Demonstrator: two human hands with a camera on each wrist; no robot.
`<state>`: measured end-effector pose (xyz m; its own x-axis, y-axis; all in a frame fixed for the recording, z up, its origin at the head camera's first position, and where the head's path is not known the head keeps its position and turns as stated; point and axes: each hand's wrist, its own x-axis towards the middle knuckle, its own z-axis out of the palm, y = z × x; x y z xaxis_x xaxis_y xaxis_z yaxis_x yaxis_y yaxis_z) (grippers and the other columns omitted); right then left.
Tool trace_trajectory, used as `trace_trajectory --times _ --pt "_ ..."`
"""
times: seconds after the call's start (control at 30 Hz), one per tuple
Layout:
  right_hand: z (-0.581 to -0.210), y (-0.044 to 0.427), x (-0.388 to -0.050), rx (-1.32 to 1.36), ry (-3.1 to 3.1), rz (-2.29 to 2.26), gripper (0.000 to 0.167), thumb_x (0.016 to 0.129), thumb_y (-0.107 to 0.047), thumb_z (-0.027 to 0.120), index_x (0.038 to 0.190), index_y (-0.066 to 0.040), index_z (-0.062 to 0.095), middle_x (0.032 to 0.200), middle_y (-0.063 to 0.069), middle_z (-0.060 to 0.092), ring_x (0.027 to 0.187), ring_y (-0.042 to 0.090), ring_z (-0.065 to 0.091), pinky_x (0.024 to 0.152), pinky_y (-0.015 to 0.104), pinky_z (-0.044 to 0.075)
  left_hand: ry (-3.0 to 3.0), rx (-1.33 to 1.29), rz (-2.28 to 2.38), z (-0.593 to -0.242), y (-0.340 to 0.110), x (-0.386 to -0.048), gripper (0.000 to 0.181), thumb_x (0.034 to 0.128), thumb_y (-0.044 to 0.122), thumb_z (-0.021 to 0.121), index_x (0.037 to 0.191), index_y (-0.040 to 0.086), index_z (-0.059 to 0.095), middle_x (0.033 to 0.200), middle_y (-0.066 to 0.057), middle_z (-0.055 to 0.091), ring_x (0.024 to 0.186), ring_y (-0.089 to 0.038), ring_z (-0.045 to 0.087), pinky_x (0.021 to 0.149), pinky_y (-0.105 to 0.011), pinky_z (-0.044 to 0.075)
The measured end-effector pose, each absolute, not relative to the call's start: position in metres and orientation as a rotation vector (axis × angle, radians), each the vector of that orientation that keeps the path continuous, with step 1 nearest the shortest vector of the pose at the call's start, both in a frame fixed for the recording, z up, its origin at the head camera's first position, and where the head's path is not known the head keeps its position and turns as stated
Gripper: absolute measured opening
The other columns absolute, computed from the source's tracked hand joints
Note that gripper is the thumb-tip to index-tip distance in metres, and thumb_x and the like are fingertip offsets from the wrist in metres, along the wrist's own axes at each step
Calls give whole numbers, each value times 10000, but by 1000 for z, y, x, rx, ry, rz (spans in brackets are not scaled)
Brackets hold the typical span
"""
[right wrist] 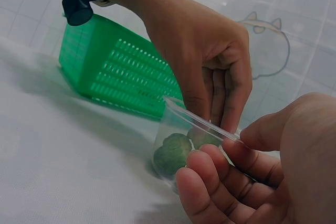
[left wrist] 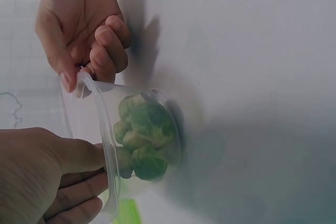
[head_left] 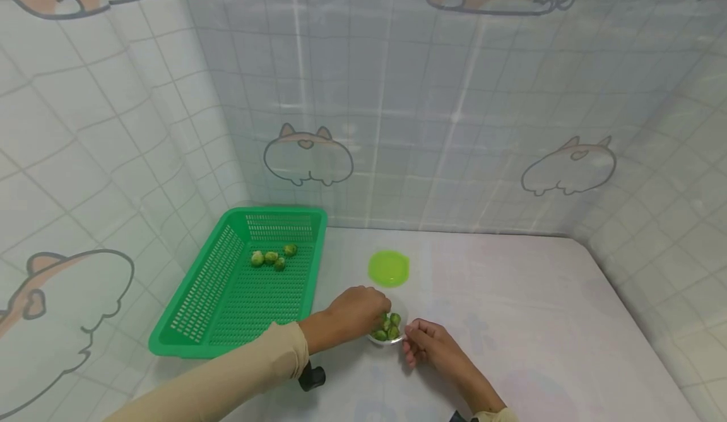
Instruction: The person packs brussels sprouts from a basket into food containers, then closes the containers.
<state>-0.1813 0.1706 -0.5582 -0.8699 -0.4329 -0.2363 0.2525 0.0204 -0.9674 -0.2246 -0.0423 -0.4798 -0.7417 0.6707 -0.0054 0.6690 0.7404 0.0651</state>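
Note:
A clear plastic cup (left wrist: 107,124) stands on the table with several green Brussels sprouts (left wrist: 149,121) inside. My left hand (head_left: 358,311) reaches down through its mouth from the left. Its thumb and fingers pinch a Brussels sprout (right wrist: 203,137) inside the cup, partly hidden by the fingers and the wall. My right hand (head_left: 434,346) is at the near right side of the cup, pinching the rim between thumb and index finger. In the right wrist view, the other fingers (right wrist: 197,179) of that hand curl loosely beside the cup wall.
On the left stands a green perforated basket (head_left: 315,283), with several Brussels sprouts (head_left: 271,258) near its far end. A bright green round lid (head_left: 389,269) lies on the table behind the cup. Patterned curtain walls (head_left: 397,125) enclose the back and sides of the white table (head_left: 511,296).

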Motion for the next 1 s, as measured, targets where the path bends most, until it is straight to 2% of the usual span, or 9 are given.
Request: trace_trajectory --times 0.1,0.23,0.33,0.63,1.0 --pt "-559 170 -182 -186 1827 -1901 249 1063 -237 513 960 -26 596 847 43 654 691 141 620 649 285 578 2892 1107 159 -479 -46 -226 95 851 105 785 903 184 772 843 119 712 686 4 552 594 -172 467" --pt "-560 170 -182 -185 1827 -1901 252 1061 -247 520 964 -26 594 847 40 651 694 141 618 650 286 578 2870 1106 324 -476 -54 -227 134 874 122 779 1003 158 789 974 84 755 851 -34 662 719 -203 546" --pt "-559 170 -181 -183 1827 -1902 264 1059 -256 527 974 -13 589 847 43 646 698 147 617 650 287 576 2841 1093 488 -473 -62 -229 147 897 160 775 1043 154 786 1014 76 759 938 -57 688 797 -231 567" --pt "-559 170 -181 -175 1824 -1902 272 1065 -246 513 997 5 591 865 50 645 718 153 611 648 298 567 2696 1008 997 -464 -91 -239 132 922 199 759 1053 186 770 1018 94 759 968 -53 706 855 -271 582" --pt "-559 169 -180 -166 1833 -1899 270 1050 -266 541 984 -10 598 860 46 647 721 154 615 651 295 566 2511 929 1339 -457 -120 -243 172 948 232 730 1120 227 745 1096 81 742 1001 -81 706 876 -280 581"
